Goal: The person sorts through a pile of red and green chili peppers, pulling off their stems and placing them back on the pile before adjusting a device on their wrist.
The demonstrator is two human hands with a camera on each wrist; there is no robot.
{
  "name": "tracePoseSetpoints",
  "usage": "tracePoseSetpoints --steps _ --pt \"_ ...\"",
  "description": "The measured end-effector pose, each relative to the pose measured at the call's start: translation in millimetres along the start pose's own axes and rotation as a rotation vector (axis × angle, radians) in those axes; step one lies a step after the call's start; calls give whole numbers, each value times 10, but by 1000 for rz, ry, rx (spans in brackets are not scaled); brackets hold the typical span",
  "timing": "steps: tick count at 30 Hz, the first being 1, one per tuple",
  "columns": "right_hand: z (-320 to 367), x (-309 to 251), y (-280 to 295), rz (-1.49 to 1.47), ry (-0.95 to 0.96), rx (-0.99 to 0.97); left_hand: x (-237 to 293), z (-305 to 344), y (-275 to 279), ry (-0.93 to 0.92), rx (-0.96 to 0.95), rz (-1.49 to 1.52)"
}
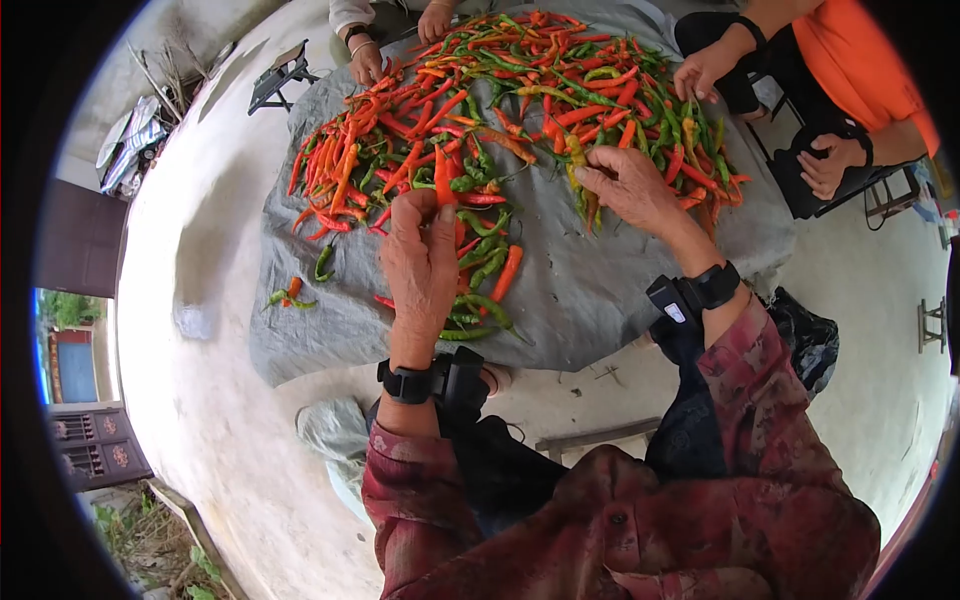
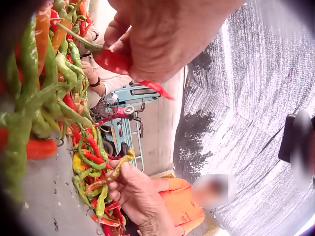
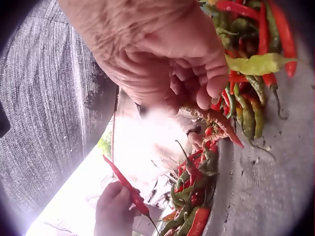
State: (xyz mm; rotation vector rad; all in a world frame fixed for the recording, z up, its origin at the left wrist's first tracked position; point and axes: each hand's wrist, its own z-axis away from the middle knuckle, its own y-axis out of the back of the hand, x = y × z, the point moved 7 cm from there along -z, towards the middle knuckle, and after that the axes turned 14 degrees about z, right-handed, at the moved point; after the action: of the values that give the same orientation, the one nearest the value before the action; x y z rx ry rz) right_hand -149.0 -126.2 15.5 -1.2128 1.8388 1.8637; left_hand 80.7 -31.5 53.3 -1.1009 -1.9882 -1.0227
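My left hand (image 1: 418, 262) pinches a red chili pepper (image 1: 443, 180) above the near part of the pile; in the right wrist view this pepper (image 3: 123, 179) stands slanted with its stem hanging down. To the right, my right hand (image 1: 635, 195) holds a wrinkled yellowish chili pepper (image 1: 576, 158) between thumb and fingers, and the left wrist view shows that pepper (image 2: 118, 172) too. Red and green chili peppers (image 1: 600, 85) are heaped over the grey cloth (image 1: 330, 325). A smaller group of green and red peppers (image 1: 487, 255) lies just right of my left hand.
Across the heap another person's hand (image 1: 367, 64) reaches in. At the right, a person in an orange shirt (image 1: 865, 60) has one hand (image 1: 705, 70) at the peppers. A few loose peppers (image 1: 292, 292) lie left. A black plastic bag (image 1: 808, 340) is beside my right knee.
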Motion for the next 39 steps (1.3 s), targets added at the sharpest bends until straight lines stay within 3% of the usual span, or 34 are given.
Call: tracePoseSetpoints --steps 2,6,8,10,12,14,16,20,22,24,26,27,28,31,35,39 --pt "-14 5 75 57 -12 5 -12 18 -62 94 12 159" --pt "-32 199 303 44 -94 253 70 48 -324 188 -97 406" --pt "44 197 473 -15 -126 477 91 68 -441 237 -113 486" --pt "72 103 478 -32 -88 455 33 77 -515 225 -127 506" --pt "63 -43 128 -258 -53 24 -36 84 -571 282 -99 593" --pt "156 -216 -163 -342 47 -176 -15 57 -569 297 -102 602" --pt "219 -386 -260 -179 170 -194 -21 37 -603 319 -107 619" --pt "225 -489 -283 -151 174 -150 -82 42 -708 343 -78 725" --pt "225 -533 -263 -119 136 -175 -56 31 -744 262 -106 690" --pt "208 -479 -280 -157 121 -134 -41 25 -766 283 -129 708" --pt "162 -396 -262 -286 89 -125 -66 22 -728 420 -36 740" --pt "191 -384 -260 -496 -90 -227 -61 27 -722 413 -44 698" --pt "196 -353 -269 -491 -100 -233 -69 40 -714 423 -41 704" --pt "157 -302 -215 -883 -108 -159 -89 84 -738 466 -187 683" --pt "158 -314 -233 -861 -97 -155 -70 229 -803 587 -289 740" --pt "167 -374 -274 -761 -76 -183 -62 290 -804 528 -387 666"
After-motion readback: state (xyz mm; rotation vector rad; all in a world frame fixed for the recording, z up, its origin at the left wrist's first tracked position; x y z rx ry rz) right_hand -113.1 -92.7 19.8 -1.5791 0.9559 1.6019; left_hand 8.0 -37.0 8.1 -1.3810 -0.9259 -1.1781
